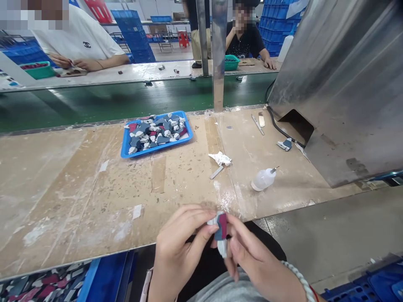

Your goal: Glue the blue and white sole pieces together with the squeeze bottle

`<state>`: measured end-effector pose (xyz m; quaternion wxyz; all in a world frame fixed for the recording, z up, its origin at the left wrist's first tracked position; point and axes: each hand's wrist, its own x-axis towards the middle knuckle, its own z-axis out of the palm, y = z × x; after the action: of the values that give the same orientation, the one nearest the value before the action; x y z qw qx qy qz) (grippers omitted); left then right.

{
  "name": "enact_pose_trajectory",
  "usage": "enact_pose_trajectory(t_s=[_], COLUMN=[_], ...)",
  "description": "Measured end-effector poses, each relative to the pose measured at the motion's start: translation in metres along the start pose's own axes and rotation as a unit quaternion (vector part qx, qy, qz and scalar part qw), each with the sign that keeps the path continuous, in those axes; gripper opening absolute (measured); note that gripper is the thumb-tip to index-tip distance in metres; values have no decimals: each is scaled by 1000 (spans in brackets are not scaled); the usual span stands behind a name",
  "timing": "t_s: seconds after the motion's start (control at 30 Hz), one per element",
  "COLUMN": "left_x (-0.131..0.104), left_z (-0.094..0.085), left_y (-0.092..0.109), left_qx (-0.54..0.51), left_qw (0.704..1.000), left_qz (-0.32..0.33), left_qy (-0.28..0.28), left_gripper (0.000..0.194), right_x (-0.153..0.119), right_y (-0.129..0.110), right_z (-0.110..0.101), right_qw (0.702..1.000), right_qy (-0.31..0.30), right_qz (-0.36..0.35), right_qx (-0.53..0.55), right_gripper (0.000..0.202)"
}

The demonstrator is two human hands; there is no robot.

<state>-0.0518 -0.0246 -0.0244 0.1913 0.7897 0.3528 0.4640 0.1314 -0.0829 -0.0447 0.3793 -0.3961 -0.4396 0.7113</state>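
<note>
Both hands are raised together low in the head view, in front of the torso. Left hand (179,247): back toward the camera, fingers curled inward, thumb extended to the right and pressed against a small piece (220,228). Right hand (252,260): palm turned left, fingers bent, index finger and thumb pinching the same piece from the opposite side. Fingertips of the two hands nearly meet. A beaded bracelet (299,279) circles the right wrist. Forearms run out of view at the bottom edge.
</note>
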Motion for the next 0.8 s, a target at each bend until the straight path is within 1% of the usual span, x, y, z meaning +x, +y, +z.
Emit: enact_pose_trajectory(t_s=[0.03, 0.07, 0.1, 0.13, 0.17, 0.2, 0.23, 0.27, 0.33, 0.4, 0.43, 0.5, 0.6, 0.67, 0.73, 0.8], left_x=[0, 0, 0, 0, -1, -1, -2, -4, -7, -11, -13, -15, -19, -21, -23, -25], left_z=[-2, -3, -3, -3, -2, 0, 2, 5, 11, 17, 19, 22, 25, 27, 28, 29], left_y=[-3, -6, -8, -11, -12, -13, -13, -13, -13, -14, -16, -19, -22, -21, -20, -18], left_qx=[29, 58, 79, 89, 88, 79, 65, 53, 51, 71, 84, 106, 132, 143, 144, 140], left_qw=[1000, 998, 997, 996, 995, 995, 995, 995, 995, 995, 995, 993, 990, 988, 988, 988], left_qz=[0, 1, 1, -5, -16, -29, -41, -52, -59, -56, -54, -48, -33, -20, -8, -1], left_qy=[7, 8, -1, -16, -34, -49, -60, -65, -57, -37, -26, 2, 40, 56, 63, 72], left_gripper=[13, 14, 14, 14, 15, 17, 18, 20, 21, 22, 22, 21, 12, 7, 9, 10], right_x=[-4, -7, -9, -9, -8, -6, -3, 1, 9, 17, 20, 26, 32, 33, 32, 29], right_y=[2, 4, 6, 7, 7, 6, 5, 2, -6, -14, -18, -24, -29, -27, -23, -17], right_z=[-6, -12, -20, -30, -40, -51, -61, -71, -85, -92, -93, -93, -92, -93, -96, -98], right_qw=[996, 981, 951, 910, 868, 834, 817, 814, 827, 843, 850, 857, 859, 856, 853, 857], right_qy=[60, 149, 248, 341, 414, 458, 476, 477, 457, 420, 402, 371, 340, 328, 323, 323], right_qz=[-31, -72, -122, -175, -220, -257, -278, -283, -259, -222, -200, -159, -125, -117, -120, -133], right_qx=[-57, -102, -135, -157, -167, -170, -170, -174, -202, -251, -276, -319, -360, -381, -393, -378], right_gripper=[44, 35, 26, 23, 26, 33, 41, 49, 62, 65, 62, 48, 34, 31, 29, 31])
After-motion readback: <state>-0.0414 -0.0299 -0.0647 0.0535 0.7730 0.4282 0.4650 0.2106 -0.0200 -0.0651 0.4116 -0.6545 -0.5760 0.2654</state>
